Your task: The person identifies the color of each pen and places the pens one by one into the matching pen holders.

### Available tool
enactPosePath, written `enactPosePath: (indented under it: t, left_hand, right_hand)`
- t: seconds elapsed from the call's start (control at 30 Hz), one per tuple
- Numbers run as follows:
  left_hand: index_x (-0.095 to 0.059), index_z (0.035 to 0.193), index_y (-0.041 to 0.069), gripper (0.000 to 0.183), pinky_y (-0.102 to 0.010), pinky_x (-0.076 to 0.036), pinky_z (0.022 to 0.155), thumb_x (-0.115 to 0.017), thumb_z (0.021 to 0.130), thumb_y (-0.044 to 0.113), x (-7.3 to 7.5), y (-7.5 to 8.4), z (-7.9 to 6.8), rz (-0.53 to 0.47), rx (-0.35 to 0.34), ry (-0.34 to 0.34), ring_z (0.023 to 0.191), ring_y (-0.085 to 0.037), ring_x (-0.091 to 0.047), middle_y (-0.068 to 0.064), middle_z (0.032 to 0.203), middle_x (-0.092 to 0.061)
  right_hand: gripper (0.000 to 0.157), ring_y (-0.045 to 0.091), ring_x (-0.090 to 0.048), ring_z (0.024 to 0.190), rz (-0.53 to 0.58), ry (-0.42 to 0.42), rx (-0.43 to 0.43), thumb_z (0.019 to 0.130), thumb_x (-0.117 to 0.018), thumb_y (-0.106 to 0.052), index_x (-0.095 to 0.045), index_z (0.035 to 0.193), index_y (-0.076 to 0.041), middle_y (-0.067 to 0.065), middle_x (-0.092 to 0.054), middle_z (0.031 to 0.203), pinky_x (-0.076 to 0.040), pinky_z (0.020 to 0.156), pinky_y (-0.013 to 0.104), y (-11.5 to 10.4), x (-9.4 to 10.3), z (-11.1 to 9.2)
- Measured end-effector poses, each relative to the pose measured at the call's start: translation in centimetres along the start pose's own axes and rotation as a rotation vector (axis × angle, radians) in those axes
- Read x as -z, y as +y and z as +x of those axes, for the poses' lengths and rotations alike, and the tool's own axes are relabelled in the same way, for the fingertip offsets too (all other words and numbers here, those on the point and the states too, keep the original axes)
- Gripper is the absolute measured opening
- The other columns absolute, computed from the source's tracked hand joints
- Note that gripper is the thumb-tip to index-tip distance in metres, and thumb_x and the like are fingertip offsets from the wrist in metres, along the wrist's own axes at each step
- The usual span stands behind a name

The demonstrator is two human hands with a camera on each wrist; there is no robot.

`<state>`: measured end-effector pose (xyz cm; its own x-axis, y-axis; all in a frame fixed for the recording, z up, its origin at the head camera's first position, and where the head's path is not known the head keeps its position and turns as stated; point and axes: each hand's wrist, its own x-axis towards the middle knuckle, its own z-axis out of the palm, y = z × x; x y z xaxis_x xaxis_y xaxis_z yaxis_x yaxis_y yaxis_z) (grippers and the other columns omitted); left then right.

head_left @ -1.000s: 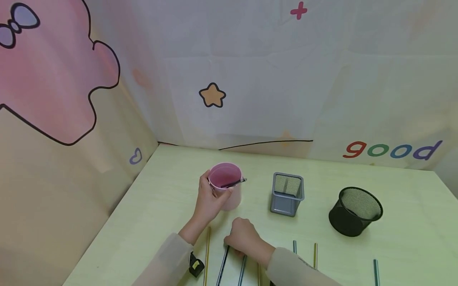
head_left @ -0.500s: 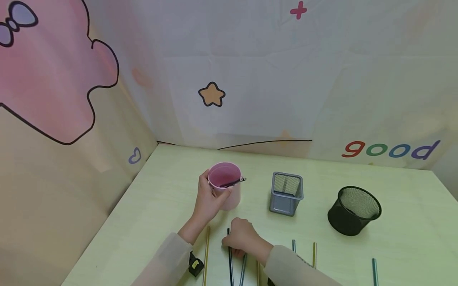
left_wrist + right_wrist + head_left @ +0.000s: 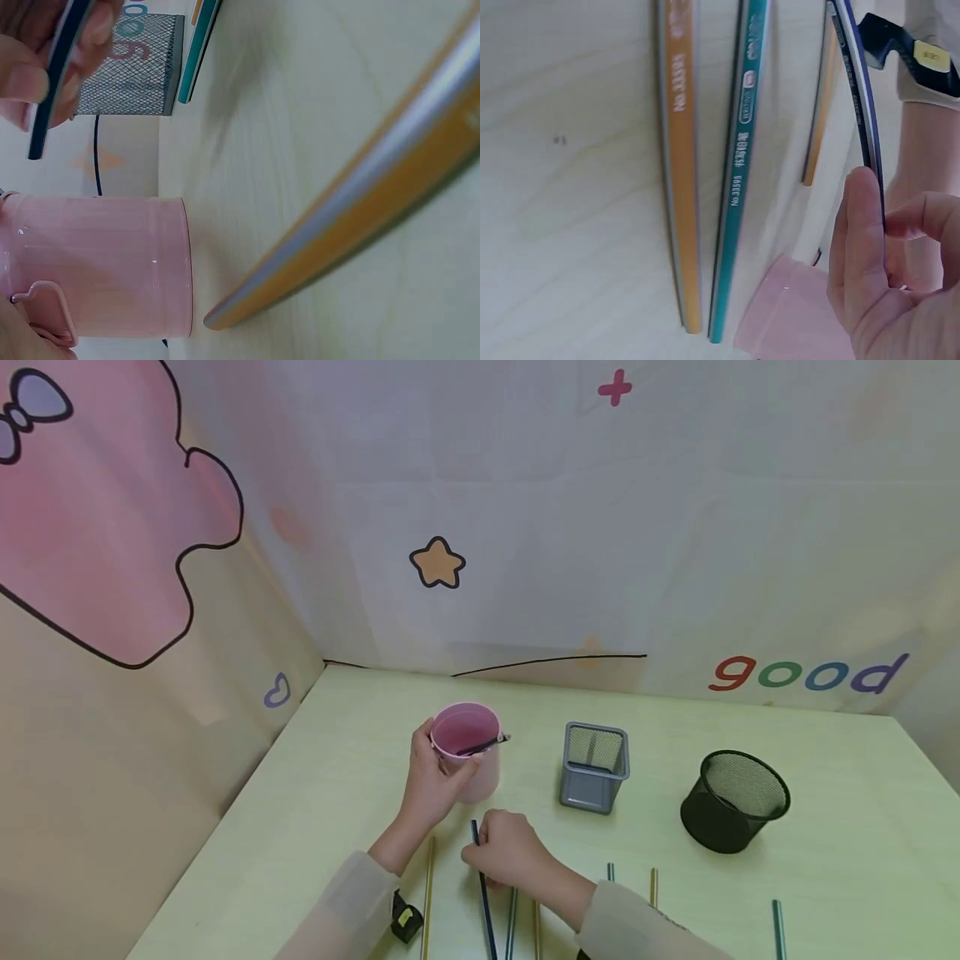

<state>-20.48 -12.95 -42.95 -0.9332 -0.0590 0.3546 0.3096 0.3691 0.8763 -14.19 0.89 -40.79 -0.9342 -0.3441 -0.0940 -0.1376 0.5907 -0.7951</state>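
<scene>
My left hand (image 3: 432,781) grips the pink bucket (image 3: 487,778) from its left side, thumb across the front. A dark slim stick (image 3: 483,746) leans over the bucket's rim. Just below and to the right, my right hand (image 3: 513,853) pinches a dark blue pencil (image 3: 486,900) between thumb and fingers. The right wrist view shows that pencil (image 3: 861,90) running up out of the pinch. Its blunt end (image 3: 37,142) points past the fingers in the left wrist view, apart from the bucket (image 3: 112,262).
Orange-yellow pencils (image 3: 427,893) and teal pencils (image 3: 512,918) lie along the near part of the table (image 3: 360,727). To the right stand a grey square mesh holder (image 3: 588,792) and a black round mesh holder (image 3: 716,822). A black device with a yellow label (image 3: 406,920) sits by the left wrist.
The dark blue pencil has swung in my right hand: its far end now reaches further toward the bucket, and its near end has moved right. My left hand keeps its hold on the bucket.
</scene>
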Motion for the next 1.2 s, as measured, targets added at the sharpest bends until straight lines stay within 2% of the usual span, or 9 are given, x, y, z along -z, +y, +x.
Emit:
enactPosePath:
  t: [0.13,0.33,0.5,0.67,1.0,1.2]
  left_hand:
    - [-0.021,0.141,-0.004,0.083,-0.051,-0.044,0.098,-0.074,0.081,0.019,0.0,-0.1,0.0,0.002,0.009,-0.001,0.124,-0.039,-0.046,-0.026,0.136,-0.036]
    - [-0.022,0.141,-0.004,0.083,-0.050,-0.043,0.100,-0.074,0.080,0.018,0.0,-0.1,0.3,0.005,0.009,0.005,0.123,-0.037,-0.046,-0.025,0.136,-0.037]
    - [-0.021,0.141,-0.004,0.082,-0.047,-0.045,0.095,-0.073,0.081,0.017,0.1,-0.1,0.3,-0.011,0.008,-0.003,0.121,-0.036,-0.047,-0.024,0.136,-0.037]
    - [-0.020,0.141,-0.004,0.082,-0.044,-0.045,0.090,-0.072,0.082,0.018,0.2,0.0,0.2,-0.019,0.011,-0.014,0.120,-0.036,-0.047,-0.024,0.136,-0.036]
    - [-0.021,0.141,-0.002,0.081,-0.048,-0.045,0.096,-0.074,0.081,0.016,-0.1,0.0,0.1,-0.017,0.021,-0.011,0.124,-0.036,-0.046,-0.024,0.137,-0.035]
    - [-0.022,0.141,-0.002,0.082,-0.050,-0.043,0.100,-0.074,0.081,0.017,-0.1,0.1,0.2,-0.049,0.031,-0.014,0.125,-0.039,-0.045,-0.024,0.137,-0.034]
  right_hand:
    - [0.014,0.012,-0.055,0.036,0.071,0.002,0.033,0.073,-0.057,-0.002,-0.046,0.066,-0.007,-0.005,-0.047,0.043,-0.046,0.038,0.023,-0.3,0.3,-0.3]
    - [0.008,0.018,-0.060,0.040,0.086,0.082,0.108,0.073,-0.057,-0.003,-0.052,0.067,-0.005,-0.003,-0.054,0.049,-0.046,0.040,0.023,-0.8,1.0,-0.6]
    - [0.005,0.021,-0.062,0.044,0.132,0.101,0.106,0.074,-0.056,-0.003,-0.053,0.071,-0.005,-0.003,-0.055,0.054,-0.047,0.042,0.022,-1.3,1.7,-1.1]
    - [0.003,0.012,-0.058,0.044,0.158,0.115,0.099,0.076,-0.056,-0.003,-0.053,0.073,-0.004,-0.003,-0.054,0.056,-0.047,0.043,0.022,-1.4,2.8,-1.6]
    - [0.003,0.012,-0.058,0.050,0.169,0.164,0.080,0.078,-0.056,-0.004,-0.053,0.078,-0.003,0.000,-0.059,0.061,-0.046,0.047,0.023,-1.8,5.9,-2.4]
    - [0.003,0.012,-0.060,0.056,0.183,0.260,0.076,0.082,-0.058,-0.003,-0.056,0.082,-0.001,0.004,-0.063,0.067,-0.051,0.053,0.022,-2.0,8.0,-2.6]
